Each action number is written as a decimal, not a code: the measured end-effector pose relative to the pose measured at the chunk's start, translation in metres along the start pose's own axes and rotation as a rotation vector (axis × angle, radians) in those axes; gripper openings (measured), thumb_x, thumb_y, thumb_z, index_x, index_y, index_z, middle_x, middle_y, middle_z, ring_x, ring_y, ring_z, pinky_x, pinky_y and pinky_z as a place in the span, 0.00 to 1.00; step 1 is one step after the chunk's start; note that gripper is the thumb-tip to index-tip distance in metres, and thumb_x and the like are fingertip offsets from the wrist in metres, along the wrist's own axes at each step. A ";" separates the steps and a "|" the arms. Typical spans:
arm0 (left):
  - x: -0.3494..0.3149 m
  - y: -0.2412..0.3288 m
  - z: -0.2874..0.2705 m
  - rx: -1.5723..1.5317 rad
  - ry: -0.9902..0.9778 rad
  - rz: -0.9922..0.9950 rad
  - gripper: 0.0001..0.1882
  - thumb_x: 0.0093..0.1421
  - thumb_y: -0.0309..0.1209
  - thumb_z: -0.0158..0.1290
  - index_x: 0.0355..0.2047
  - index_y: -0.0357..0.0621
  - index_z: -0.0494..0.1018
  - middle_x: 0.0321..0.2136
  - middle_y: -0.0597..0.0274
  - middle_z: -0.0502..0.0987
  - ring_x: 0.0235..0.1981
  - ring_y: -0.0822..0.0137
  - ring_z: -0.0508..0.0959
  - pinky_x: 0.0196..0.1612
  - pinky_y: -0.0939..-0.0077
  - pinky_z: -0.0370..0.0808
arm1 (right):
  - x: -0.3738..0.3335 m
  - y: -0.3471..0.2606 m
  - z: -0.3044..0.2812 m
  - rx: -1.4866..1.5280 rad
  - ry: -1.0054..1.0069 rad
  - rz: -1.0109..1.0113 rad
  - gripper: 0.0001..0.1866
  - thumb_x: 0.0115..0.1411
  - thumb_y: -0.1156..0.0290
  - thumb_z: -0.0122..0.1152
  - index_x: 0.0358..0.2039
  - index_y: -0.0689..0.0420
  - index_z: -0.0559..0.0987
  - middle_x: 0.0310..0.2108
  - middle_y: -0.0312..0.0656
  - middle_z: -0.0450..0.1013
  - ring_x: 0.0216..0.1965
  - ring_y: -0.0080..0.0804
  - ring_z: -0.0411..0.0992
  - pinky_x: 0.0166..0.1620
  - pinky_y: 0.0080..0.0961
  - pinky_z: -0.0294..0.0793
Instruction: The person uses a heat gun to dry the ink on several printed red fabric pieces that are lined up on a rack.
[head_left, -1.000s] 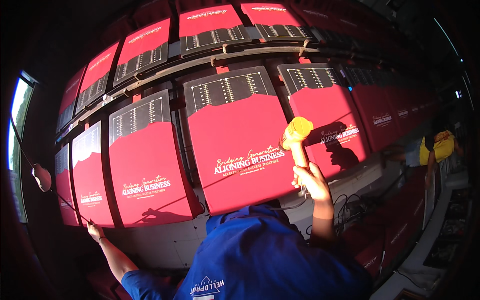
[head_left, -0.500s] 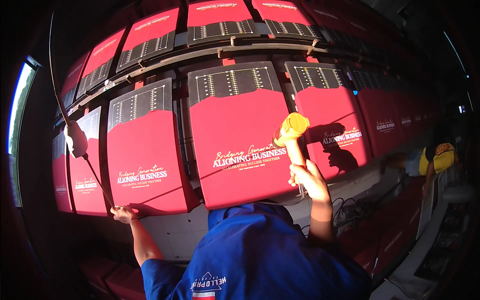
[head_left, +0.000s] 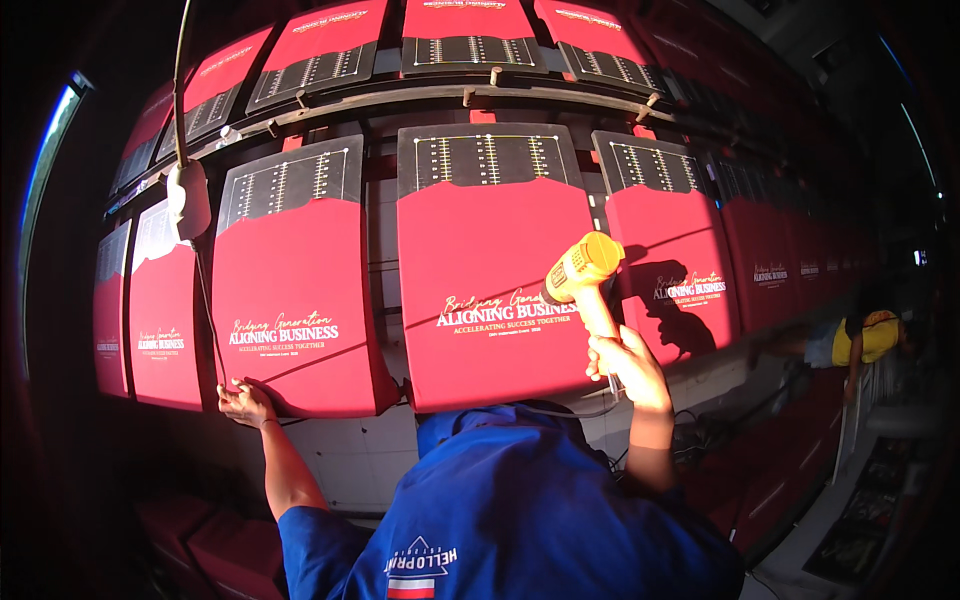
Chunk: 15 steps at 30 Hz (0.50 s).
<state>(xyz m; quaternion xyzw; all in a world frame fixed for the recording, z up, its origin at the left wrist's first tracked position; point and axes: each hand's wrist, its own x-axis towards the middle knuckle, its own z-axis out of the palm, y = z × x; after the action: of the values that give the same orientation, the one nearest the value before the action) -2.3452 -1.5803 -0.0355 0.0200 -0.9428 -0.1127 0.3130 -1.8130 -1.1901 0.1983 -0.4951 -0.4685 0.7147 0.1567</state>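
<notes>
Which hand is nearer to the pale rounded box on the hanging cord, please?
Left hand: it is below the box; the right hand is farther right, holding the yellow gun-shaped tool.

Hard light floods the red shirts (head_left: 490,240) in the middle, whitening one board (head_left: 158,235) at left. The yellow heat gun (head_left: 590,268) throws a crisp shadow (head_left: 660,285) on cloth. Corners sink toward black; fisheye curvature bows the long rail (head_left: 400,98).

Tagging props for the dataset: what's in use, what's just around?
Seemingly in use:
yellow heat gun, in the right hand
cord with white box, left hand on it
red fabric on the middle board

Just around:
far row of red-covered boards
dark rail with pegs
</notes>
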 end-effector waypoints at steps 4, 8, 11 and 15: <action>0.004 0.011 -0.005 0.019 0.006 -0.022 0.24 0.61 0.48 0.49 0.51 0.46 0.67 0.40 0.46 0.67 0.40 0.49 0.72 0.43 0.56 0.71 | 0.000 -0.002 0.012 -0.002 -0.018 0.012 0.09 0.61 0.68 0.56 0.32 0.61 0.70 0.23 0.35 0.69 0.22 0.22 0.71 0.26 0.19 0.71; 0.015 -0.002 0.003 -0.021 0.084 0.089 0.22 0.61 0.45 0.51 0.50 0.45 0.67 0.38 0.44 0.68 0.39 0.47 0.72 0.42 0.56 0.71 | 0.001 -0.006 0.017 -0.013 -0.048 0.019 0.08 0.61 0.69 0.56 0.32 0.61 0.70 0.23 0.35 0.69 0.22 0.22 0.71 0.26 0.19 0.71; 0.019 -0.003 0.007 -0.143 0.121 0.194 0.21 0.62 0.43 0.51 0.50 0.44 0.66 0.37 0.43 0.68 0.39 0.47 0.72 0.41 0.56 0.70 | 0.004 -0.004 0.022 -0.061 -0.052 0.010 0.08 0.61 0.69 0.55 0.33 0.60 0.70 0.23 0.35 0.69 0.23 0.22 0.71 0.26 0.19 0.71; 0.019 -0.008 0.007 -0.128 0.062 0.265 0.21 0.62 0.42 0.51 0.51 0.44 0.66 0.40 0.42 0.67 0.39 0.46 0.71 0.42 0.55 0.69 | 0.005 -0.004 0.023 -0.026 -0.083 0.043 0.08 0.60 0.69 0.55 0.34 0.61 0.70 0.24 0.36 0.69 0.23 0.22 0.71 0.27 0.19 0.71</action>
<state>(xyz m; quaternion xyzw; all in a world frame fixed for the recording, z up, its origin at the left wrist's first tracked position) -2.3652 -1.5884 -0.0313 -0.1210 -0.9180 -0.1298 0.3547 -1.8362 -1.1966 0.2002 -0.4771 -0.4730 0.7317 0.1153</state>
